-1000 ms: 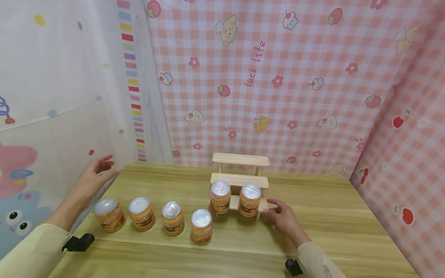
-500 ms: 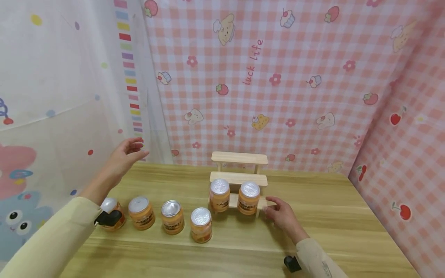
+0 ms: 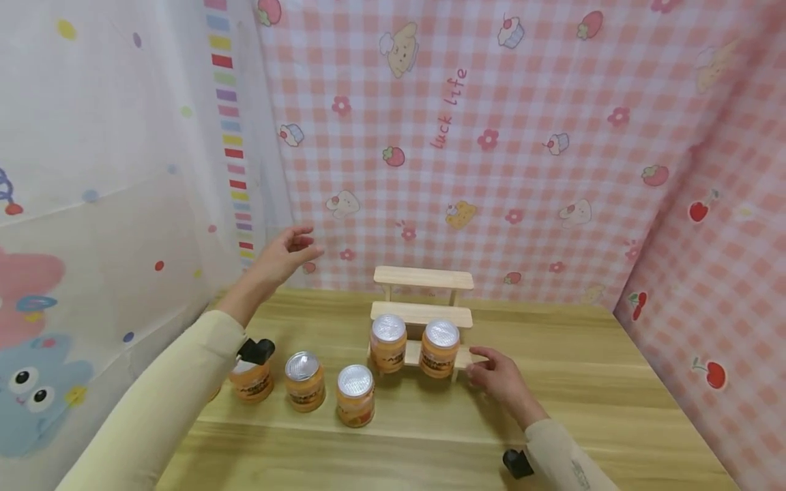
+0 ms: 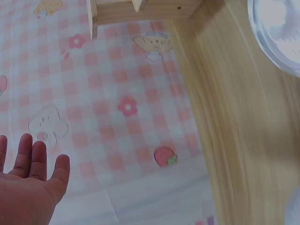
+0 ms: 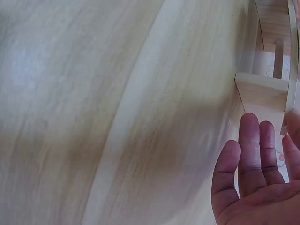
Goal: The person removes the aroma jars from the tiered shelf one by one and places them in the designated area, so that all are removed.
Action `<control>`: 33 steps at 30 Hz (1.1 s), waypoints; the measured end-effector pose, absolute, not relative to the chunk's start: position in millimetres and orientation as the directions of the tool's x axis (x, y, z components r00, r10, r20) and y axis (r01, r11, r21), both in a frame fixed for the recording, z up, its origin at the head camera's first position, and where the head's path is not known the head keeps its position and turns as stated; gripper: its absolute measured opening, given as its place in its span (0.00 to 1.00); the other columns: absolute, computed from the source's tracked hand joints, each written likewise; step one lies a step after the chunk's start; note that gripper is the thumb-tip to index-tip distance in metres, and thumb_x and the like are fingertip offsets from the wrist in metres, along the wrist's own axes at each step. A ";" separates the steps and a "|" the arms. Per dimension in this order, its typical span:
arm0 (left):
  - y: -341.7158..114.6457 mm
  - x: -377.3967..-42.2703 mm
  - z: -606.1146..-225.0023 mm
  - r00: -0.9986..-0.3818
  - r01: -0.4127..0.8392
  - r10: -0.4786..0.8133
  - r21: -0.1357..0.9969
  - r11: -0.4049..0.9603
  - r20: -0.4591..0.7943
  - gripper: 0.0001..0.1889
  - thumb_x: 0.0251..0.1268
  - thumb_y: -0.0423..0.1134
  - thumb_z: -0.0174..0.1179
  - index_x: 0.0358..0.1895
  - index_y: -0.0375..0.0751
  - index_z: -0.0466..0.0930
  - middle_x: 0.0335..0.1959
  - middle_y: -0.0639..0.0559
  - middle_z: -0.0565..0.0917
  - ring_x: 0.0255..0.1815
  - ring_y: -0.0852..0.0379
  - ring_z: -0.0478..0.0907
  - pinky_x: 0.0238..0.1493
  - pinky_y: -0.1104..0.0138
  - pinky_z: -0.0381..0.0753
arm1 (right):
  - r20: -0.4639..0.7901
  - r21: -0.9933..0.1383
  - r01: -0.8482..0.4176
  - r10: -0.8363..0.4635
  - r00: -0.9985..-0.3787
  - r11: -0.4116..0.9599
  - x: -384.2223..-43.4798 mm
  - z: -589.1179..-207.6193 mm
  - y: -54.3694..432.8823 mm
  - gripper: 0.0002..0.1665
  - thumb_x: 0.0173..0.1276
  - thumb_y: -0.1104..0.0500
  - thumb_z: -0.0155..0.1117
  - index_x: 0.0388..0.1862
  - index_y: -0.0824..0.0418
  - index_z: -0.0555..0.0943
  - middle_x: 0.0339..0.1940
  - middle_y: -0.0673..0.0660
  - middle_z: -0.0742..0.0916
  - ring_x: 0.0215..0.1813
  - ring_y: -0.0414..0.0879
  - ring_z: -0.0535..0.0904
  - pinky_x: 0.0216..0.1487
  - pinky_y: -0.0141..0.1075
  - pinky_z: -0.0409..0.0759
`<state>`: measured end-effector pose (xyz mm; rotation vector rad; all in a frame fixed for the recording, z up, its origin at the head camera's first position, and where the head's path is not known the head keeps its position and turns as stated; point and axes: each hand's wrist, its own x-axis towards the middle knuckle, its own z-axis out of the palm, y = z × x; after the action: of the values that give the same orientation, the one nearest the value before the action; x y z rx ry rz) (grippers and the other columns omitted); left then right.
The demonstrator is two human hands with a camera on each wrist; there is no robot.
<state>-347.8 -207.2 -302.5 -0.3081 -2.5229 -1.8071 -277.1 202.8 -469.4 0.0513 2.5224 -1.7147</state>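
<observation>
My left hand, fingers loosely bent and holding nothing, hangs in the air left of a three-tier wooden stand. In the left wrist view the same hand shows its palm, apart from anything. My right hand is at the right end of the lowest shelf, fingers extended; whether it touches the wood is hard to tell. Two orange cans with silver lids, a left one and a right one, stand upright on that shelf. The right wrist view shows my right hand beside the stand.
More orange cans stand in a row on the wooden table: one nearest the stand, a middle one, another partly behind a black wrist camera. My left sleeve mostly covers the leftmost can. A checked cloth hangs behind.
My left hand has moved right and up, from beside the leftmost can toward the back cloth. Its sleeve now covers most of that can. My right hand has stayed by the stand.
</observation>
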 end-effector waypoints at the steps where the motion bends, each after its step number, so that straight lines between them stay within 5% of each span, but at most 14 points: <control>1: -203.4 -350.0 -302.1 -0.980 0.170 0.153 0.935 0.312 0.127 0.36 0.72 0.44 0.60 0.77 0.41 0.55 0.70 0.37 0.63 0.67 0.42 0.63 0.66 0.50 0.67 | -0.091 -0.926 0.076 -0.023 -0.996 0.369 -277.5 -469.8 202.4 0.25 0.73 0.65 0.60 0.67 0.69 0.72 0.42 0.61 0.87 0.40 0.54 0.85 0.30 0.40 0.79; 11: -170.4 -373.7 -311.1 -0.980 0.136 0.190 0.898 0.418 0.059 0.38 0.67 0.52 0.64 0.74 0.41 0.60 0.70 0.38 0.66 0.70 0.42 0.63 0.70 0.48 0.63 | -0.086 -0.926 0.083 0.008 -0.996 0.369 -276.7 -469.0 209.6 0.23 0.71 0.70 0.58 0.65 0.72 0.73 0.44 0.68 0.85 0.40 0.55 0.84 0.30 0.41 0.81; 17: -157.3 -383.0 -326.2 -0.980 0.096 0.197 0.883 0.460 0.004 0.39 0.67 0.53 0.64 0.76 0.44 0.60 0.70 0.41 0.67 0.70 0.42 0.64 0.69 0.49 0.64 | -0.065 -0.937 0.063 0.008 -0.998 0.344 -277.7 -461.8 212.4 0.24 0.72 0.69 0.57 0.65 0.74 0.71 0.45 0.67 0.85 0.42 0.58 0.85 0.40 0.44 0.84; 33: -134.5 -400.0 -354.9 -0.954 0.171 0.300 0.811 0.560 -0.006 0.35 0.69 0.53 0.62 0.74 0.43 0.64 0.68 0.37 0.69 0.68 0.40 0.66 0.65 0.49 0.69 | -0.005 -0.937 0.008 0.009 -1.000 0.349 -279.1 -427.4 202.7 0.27 0.76 0.53 0.59 0.69 0.63 0.73 0.55 0.64 0.83 0.51 0.55 0.83 0.48 0.50 0.81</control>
<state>-400.0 -134.5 -354.9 -0.4408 -2.8995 -1.4816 -279.1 202.7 -427.4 0.0164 2.5807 -1.7925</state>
